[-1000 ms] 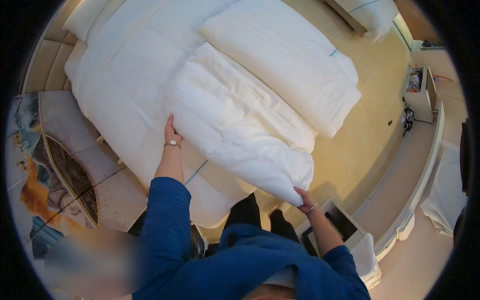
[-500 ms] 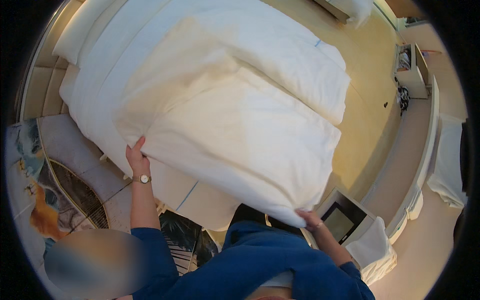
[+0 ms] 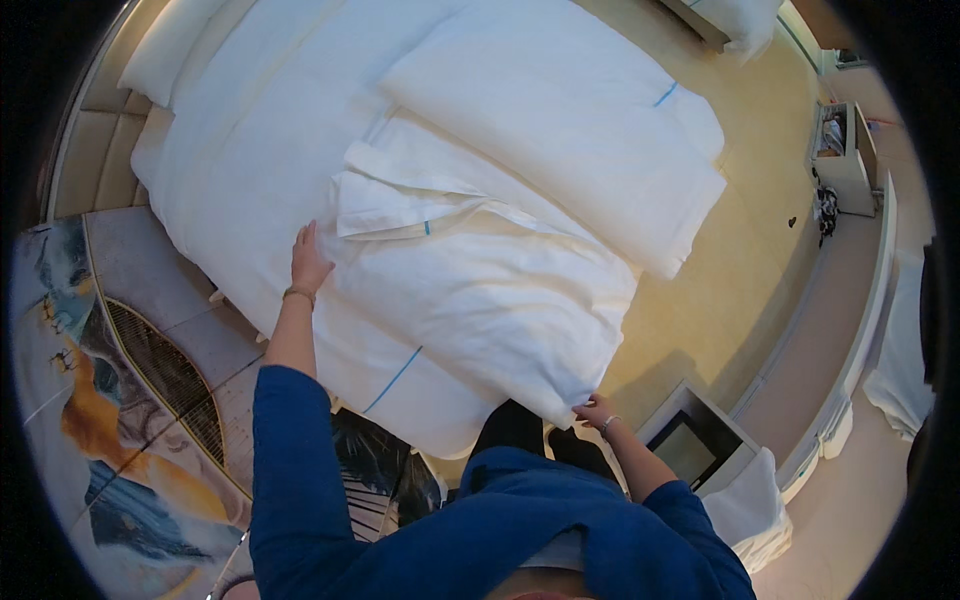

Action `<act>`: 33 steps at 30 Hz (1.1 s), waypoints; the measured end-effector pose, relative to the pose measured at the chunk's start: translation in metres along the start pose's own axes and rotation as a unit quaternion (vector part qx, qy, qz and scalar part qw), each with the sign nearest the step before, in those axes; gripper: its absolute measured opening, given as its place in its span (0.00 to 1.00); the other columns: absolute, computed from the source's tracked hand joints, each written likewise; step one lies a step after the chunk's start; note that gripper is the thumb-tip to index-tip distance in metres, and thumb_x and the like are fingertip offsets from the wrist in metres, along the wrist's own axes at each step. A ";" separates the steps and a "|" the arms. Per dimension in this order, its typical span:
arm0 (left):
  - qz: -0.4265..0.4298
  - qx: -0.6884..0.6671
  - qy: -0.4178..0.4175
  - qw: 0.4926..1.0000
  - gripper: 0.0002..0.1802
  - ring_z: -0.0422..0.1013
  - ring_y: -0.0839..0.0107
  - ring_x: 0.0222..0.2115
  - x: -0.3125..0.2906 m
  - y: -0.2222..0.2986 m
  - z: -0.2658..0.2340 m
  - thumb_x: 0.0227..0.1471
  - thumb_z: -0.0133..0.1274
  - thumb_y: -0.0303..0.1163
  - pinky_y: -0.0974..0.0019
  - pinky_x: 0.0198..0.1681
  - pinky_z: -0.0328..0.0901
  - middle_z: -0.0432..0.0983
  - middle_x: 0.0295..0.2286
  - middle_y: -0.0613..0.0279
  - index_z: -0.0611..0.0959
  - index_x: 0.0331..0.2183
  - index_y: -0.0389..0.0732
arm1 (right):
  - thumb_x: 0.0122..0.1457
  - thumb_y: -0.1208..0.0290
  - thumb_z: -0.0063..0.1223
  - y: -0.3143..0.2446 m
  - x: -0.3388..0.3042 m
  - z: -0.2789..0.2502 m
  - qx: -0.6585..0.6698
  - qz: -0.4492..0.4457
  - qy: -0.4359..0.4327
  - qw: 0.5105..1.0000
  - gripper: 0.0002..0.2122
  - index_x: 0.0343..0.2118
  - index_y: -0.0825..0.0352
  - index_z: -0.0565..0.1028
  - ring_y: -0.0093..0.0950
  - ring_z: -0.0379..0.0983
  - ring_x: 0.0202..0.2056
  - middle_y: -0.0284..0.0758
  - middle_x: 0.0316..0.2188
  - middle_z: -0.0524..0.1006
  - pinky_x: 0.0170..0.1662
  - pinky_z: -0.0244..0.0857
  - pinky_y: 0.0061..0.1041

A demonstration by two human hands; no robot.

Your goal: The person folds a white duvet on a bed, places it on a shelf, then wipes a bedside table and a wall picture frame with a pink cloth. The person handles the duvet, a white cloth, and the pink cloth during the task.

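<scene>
A white duvet [image 3: 480,290] lies bunched and wrinkled over the near side of the bed [image 3: 230,190]. Its far edge is folded into loose pleats, with a short blue mark on one of them. My left hand [image 3: 308,262] is open, fingers stretched out, just beside the duvet's left edge and over the smooth white bedding. At the duvet's near right corner, by the foot of the bed, my right hand [image 3: 597,410] pinches the fabric. Beyond it lies another long white folded layer [image 3: 560,130] with a blue stripe near its end.
White pillows [image 3: 165,50] rest against a padded headboard [image 3: 105,140] at the far left. A low cabinet with a dark-framed glass front [image 3: 690,445] stands close to my right arm, white cloths [image 3: 750,510] beside it. Patterned panels [image 3: 150,400] line the left. An open drawer unit [image 3: 845,160] is far right.
My left hand has let go of the duvet edge and moved slightly up and right. The billowing duvet has settled and folded back toward me. My right hand, still gripping its corner, shifted slightly left.
</scene>
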State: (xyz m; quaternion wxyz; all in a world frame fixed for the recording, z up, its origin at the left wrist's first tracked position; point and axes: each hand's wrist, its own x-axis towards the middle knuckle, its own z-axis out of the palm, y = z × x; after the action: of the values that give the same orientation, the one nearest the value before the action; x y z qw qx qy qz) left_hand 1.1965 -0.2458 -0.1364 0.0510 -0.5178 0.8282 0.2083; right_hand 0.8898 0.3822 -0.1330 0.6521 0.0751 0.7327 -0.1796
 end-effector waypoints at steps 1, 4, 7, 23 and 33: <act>0.002 0.018 -0.013 1.000 0.58 0.52 0.55 0.58 0.010 0.002 0.000 0.28 0.70 0.29 0.58 0.58 0.55 0.52 0.58 0.52 0.55 0.60 0.43 | 0.48 0.65 0.63 0.004 0.001 -0.003 0.000 0.000 0.016 1.000 0.23 0.47 0.67 0.69 0.28 0.77 0.30 0.39 0.32 0.78 0.29 0.71 0.25; -0.042 0.012 -0.043 0.998 0.57 0.53 0.54 0.58 0.042 -0.007 0.009 0.33 0.68 0.35 0.58 0.57 0.56 0.52 0.59 0.54 0.51 0.61 0.44 | 0.49 0.67 0.61 0.013 0.009 -0.011 0.011 0.001 0.053 0.999 0.22 0.46 0.68 0.69 0.27 0.76 0.28 0.39 0.31 0.78 0.27 0.70 0.24; -0.056 -0.046 -0.042 0.996 0.48 0.61 0.55 0.53 0.080 -0.005 0.025 0.38 0.63 0.42 0.59 0.53 0.60 0.64 0.53 0.52 0.59 0.58 0.43 | 0.51 0.66 0.60 0.012 0.009 -0.013 0.022 -0.005 0.055 0.998 0.21 0.47 0.67 0.69 0.26 0.76 0.28 0.38 0.30 0.77 0.29 0.69 0.24; 0.032 -0.104 0.080 0.991 0.16 0.71 0.57 0.31 0.103 0.035 0.054 0.53 0.49 0.41 0.59 0.34 0.65 0.77 0.28 0.55 0.81 0.26 0.38 | 0.52 0.69 0.54 -0.135 0.053 0.013 -0.244 -0.287 0.092 0.922 0.11 0.39 0.61 0.76 0.28 0.75 0.29 0.37 0.28 0.78 0.36 0.68 0.25; 0.294 -0.255 0.332 0.859 0.25 0.64 0.59 0.49 0.140 0.189 -0.006 0.43 0.50 0.23 0.60 0.51 0.61 0.68 0.49 0.56 0.75 0.47 0.41 | 0.47 0.69 0.57 -0.309 0.104 -0.039 -0.453 -0.320 0.394 0.732 0.32 0.58 0.57 0.59 0.41 0.56 0.57 0.40 0.57 0.61 0.56 0.52 0.45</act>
State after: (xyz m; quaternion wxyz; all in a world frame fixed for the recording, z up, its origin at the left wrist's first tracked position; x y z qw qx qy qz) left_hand 0.9665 -0.2943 -0.1177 -0.4243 -0.2837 0.8276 0.2337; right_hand 0.7330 0.0976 -0.1807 0.1653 -0.4043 0.8993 0.0216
